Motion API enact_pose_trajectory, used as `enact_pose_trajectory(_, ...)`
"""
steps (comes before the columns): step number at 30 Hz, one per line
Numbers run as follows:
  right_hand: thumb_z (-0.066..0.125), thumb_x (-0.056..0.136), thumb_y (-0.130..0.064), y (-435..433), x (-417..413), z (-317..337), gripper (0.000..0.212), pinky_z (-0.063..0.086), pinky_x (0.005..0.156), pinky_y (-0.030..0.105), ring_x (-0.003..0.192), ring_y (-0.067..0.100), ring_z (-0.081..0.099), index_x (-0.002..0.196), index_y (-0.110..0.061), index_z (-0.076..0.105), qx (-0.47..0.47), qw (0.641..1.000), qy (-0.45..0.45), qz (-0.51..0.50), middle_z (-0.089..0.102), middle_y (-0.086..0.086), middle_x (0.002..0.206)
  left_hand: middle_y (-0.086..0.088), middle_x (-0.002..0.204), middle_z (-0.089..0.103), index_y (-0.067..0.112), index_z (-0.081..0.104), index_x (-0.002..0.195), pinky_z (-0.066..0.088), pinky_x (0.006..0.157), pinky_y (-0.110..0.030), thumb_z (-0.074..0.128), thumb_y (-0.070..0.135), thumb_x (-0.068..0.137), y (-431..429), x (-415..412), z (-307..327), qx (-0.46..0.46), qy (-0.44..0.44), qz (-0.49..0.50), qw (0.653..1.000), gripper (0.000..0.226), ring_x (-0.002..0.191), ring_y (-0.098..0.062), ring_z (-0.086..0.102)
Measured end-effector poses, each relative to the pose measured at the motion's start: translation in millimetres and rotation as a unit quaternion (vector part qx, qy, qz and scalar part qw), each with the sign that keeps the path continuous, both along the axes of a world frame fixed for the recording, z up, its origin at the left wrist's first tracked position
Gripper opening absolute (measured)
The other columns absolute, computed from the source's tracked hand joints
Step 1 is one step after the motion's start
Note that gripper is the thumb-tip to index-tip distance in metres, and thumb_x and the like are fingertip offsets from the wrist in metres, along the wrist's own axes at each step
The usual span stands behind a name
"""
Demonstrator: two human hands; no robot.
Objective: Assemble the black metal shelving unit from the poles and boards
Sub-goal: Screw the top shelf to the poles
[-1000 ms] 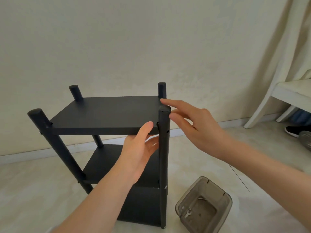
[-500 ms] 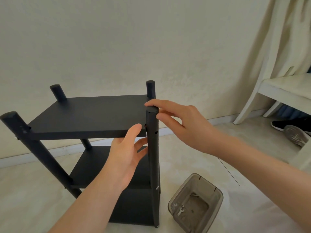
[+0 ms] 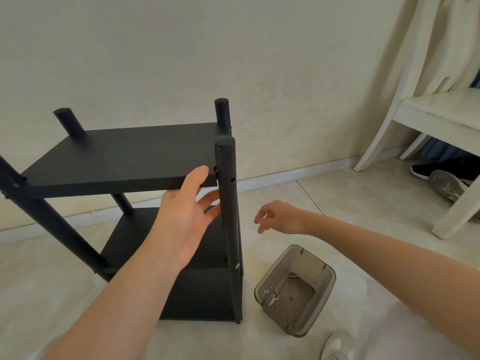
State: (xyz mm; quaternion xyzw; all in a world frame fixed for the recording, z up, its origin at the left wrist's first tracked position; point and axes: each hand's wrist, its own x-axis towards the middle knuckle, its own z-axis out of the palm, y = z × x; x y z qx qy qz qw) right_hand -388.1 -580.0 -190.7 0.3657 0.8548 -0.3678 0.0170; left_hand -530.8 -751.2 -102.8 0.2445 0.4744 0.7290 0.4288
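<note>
At the far left, the frame is cutting off the top of the shelving unit's (image 3: 202, 294) front-left pole (image 3: 52, 223), which is meeting the top board (image 3: 124, 154). Our left hand (image 3: 181, 219) is reaching under that board's front right corner, fingers straight and spread, thumb lying against its edge, fingertips partly hiding behind the front-right pole (image 3: 228, 216). Our right hand (image 3: 279, 216) is hanging loosely curled, holding nothing, apart from the pole, above a smoky plastic container (image 3: 320, 302) whose small metal contents we are struggling to make out.

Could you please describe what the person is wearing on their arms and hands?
No gloves, rings or watch show on the left hand or the right hand; the left forearm and right forearm are uncovered.
</note>
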Motion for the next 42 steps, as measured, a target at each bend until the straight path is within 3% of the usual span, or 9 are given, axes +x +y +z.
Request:
enact_pose_trajectory(4, 0.048, 0.102, -0.027, 2, 13, -64, 0.033, 0.056, 0.072, 0.029, 0.082, 0.017, 0.070, 0.123, -0.004, 0.058, -0.145, 0.967, -0.209, 0.013, 0.075, 0.004, 0.096, -0.005, 0.105, 0.068, 0.022, 0.063, 0.088, 0.058, 0.090, -0.048, 0.061, 0.025, 0.097, 0, 2, 3, 0.006, -0.005, 0.003, 1.000, 0.009, 0.109, -0.032, 0.070)
enact_pose_trajectory(7, 0.049, 0.102, -0.026, -18, 19, -118, 0.037, 0.050, 0.063, 0.026, 0.073, 0.022, 0.062, 0.116, 0.006, 0.063, -0.112, 0.963, -0.243, -0.001, 0.072, 0.017, 0.110, -0.006, 0.106, 0.066, 0.020, 0.061, 0.090, 0.057, 0.092, -0.049, 0.062, 0.025, 0.096, 0, 3, 3, 0.006, -0.013, 0.002, 1.000, 0.008, 0.110, -0.032, 0.069)
enact_pose_trajectory(12, 0.042, 0.104, -0.039, -59, 24, -180, 0.053, 0.039, 0.088, 0.033, 0.114, 0.027, 0.053, 0.142, -0.003, 0.044, -0.101, 0.952, -0.288, 0.028, 0.052, 0.016, 0.140, -0.010, 0.112, 0.063, 0.017, 0.059, 0.098, 0.060, 0.087, -0.043, 0.061, 0.028, 0.096, 1, 2, 2, -0.007, -0.011, -0.005, 1.000, 0.011, 0.111, -0.030, 0.069)
enact_pose_trajectory(17, 0.044, 0.103, -0.031, -62, 19, -194, 0.049, 0.044, 0.095, 0.036, 0.124, 0.033, 0.053, 0.143, -0.003, 0.043, -0.092, 0.953, -0.288, 0.025, 0.051, 0.015, 0.140, -0.019, 0.136, 0.055, 0.016, 0.054, 0.109, 0.060, 0.087, -0.042, 0.061, 0.031, 0.096, 1, 1, 3, -0.027, -0.010, 0.003, 1.000, 0.021, 0.110, -0.026, 0.070)
enact_pose_trajectory(25, 0.044, 0.097, -0.002, -64, 20, -194, 0.044, 0.053, 0.090, 0.037, 0.114, 0.035, 0.061, 0.141, -0.007, 0.049, -0.159, 0.941, -0.292, 0.066, 0.056, 0.019, 0.133, -0.017, 0.126, 0.060, 0.017, 0.054, 0.102, 0.059, 0.089, -0.045, 0.061, 0.030, 0.096, 1, 1, 4, -0.025, -0.021, -0.003, 0.999, 0.016, 0.114, -0.030, 0.068)
enact_pose_trajectory(32, 0.055, 0.099, -0.012, -61, 11, -194, 0.029, 0.053, 0.098, 0.040, 0.110, 0.024, 0.067, 0.125, -0.005, 0.065, -0.282, 0.929, -0.228, 0.075, 0.068, 0.009, 0.122, -0.020, 0.139, 0.054, 0.015, 0.054, 0.112, 0.056, 0.094, -0.048, 0.060, 0.031, 0.095, 3, 2, 3, -0.022, -0.031, -0.010, 0.999, 0.024, 0.117, -0.030, 0.066)
enact_pose_trajectory(35, 0.059, 0.093, -0.006, -52, 5, -196, 0.027, 0.056, 0.089, 0.032, 0.098, 0.024, 0.069, 0.118, 0.001, 0.066, -0.199, 0.960, -0.195, 0.029, 0.070, 0.015, 0.112, -0.017, 0.125, 0.060, 0.015, 0.055, 0.108, 0.057, 0.092, -0.046, 0.061, 0.032, 0.093, 3, 1, 0, -0.016, -0.038, -0.015, 0.999, 0.023, 0.119, -0.031, 0.064)
enact_pose_trajectory(39, 0.055, 0.095, -0.008, -43, 7, -212, 0.013, 0.042, 0.072, 0.030, 0.087, 0.023, 0.052, 0.102, 0.001, 0.060, -0.054, 0.958, -0.278, 0.041, 0.053, 0.008, 0.089, -0.008, 0.113, 0.060, 0.018, 0.057, 0.094, 0.058, 0.091, -0.045, 0.065, 0.034, 0.085, 1, 2, 0, -0.010, -0.038, -0.016, 0.999, 0.020, 0.117, -0.031, 0.065)
enact_pose_trajectory(42, 0.049, 0.097, -0.004, -43, 16, -233, 0.033, 0.046, 0.082, 0.033, 0.105, 0.029, 0.059, 0.130, 0.002, 0.053, -0.032, 0.941, -0.333, 0.056, 0.059, 0.013, 0.115, -0.008, 0.107, 0.065, 0.020, 0.063, 0.083, 0.057, 0.092, -0.046, 0.065, 0.034, 0.085, 0, 4, -1, -0.009, -0.041, -0.006, 0.999, 0.015, 0.114, -0.030, 0.067)
